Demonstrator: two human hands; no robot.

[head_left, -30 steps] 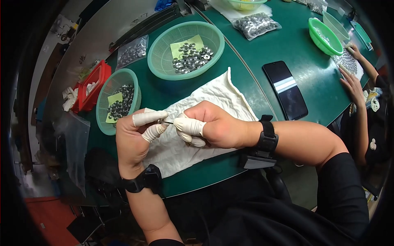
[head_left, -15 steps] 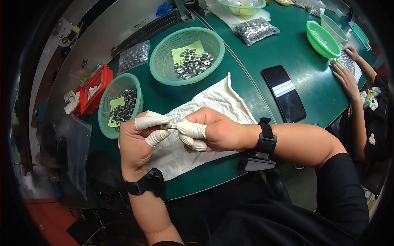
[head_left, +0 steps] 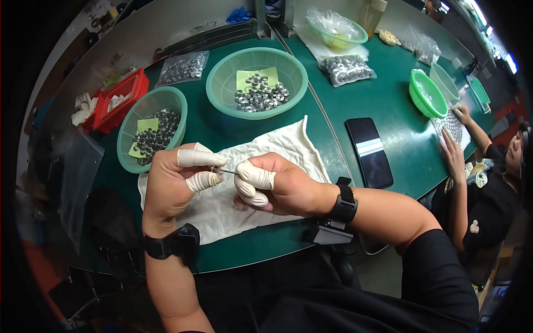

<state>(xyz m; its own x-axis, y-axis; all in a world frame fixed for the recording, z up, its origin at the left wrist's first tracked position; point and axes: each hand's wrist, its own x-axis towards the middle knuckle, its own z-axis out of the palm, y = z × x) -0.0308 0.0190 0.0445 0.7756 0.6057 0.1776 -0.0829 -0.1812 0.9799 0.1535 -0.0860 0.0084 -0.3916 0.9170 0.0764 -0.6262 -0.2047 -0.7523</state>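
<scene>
My left hand (head_left: 176, 175) and my right hand (head_left: 275, 182) meet over a white cloth (head_left: 227, 216), both with white finger cots on several fingers. A thin metal rod (head_left: 226, 170) bridges the short gap between the fingertips. Its right end is pinched by my right hand, whose fingers cover it. At the rod's left end, my left thumb and forefinger close on a small piece, mostly hidden. Beyond the hands, a green basket (head_left: 214, 91) holds several shiny metal discs (head_left: 264, 100). Another green basket (head_left: 125, 150), on the left, holds smaller metal parts (head_left: 158, 136).
A black phone (head_left: 369, 155) lies right of the cloth. Bags of metal parts (head_left: 347, 69) (head_left: 183, 66) rest farther back. Red bins (head_left: 119, 100) stand at far left. On the right, a co-worker's hands (head_left: 452, 150) are at a pile of parts beside a bright green basket (head_left: 425, 102).
The whole view has shifted, so the baskets and phone sit differently in it. My hands keep the same pinching pose, and more of the rod shows between them.
</scene>
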